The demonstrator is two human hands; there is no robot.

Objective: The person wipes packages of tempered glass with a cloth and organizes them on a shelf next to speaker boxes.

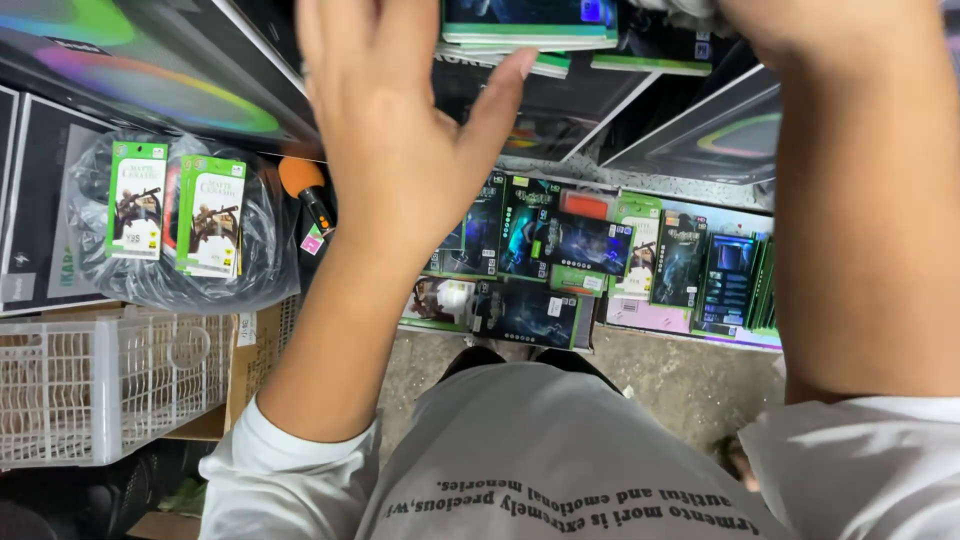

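Two hands: both raised toward the far stock, seen from above.
White shirt (560,460): nearest, the person's own, grey print across it.
White basket (100,385): near left, lattice walls, sits on a cardboard box.
Left hand (395,130): fingers spread loose, thumb out, holding nothing; nearest the stack of flat boxes (528,30) far centre, not touching it.
Right hand (800,25): mostly cut off at the far right edge; grip cannot be told.
Boxed packs (590,265): packed in rows on the floor, faces up so the covers read at a glance.
Clear bag (180,225): far left, green-edged carded packs bundled inside to stay together.
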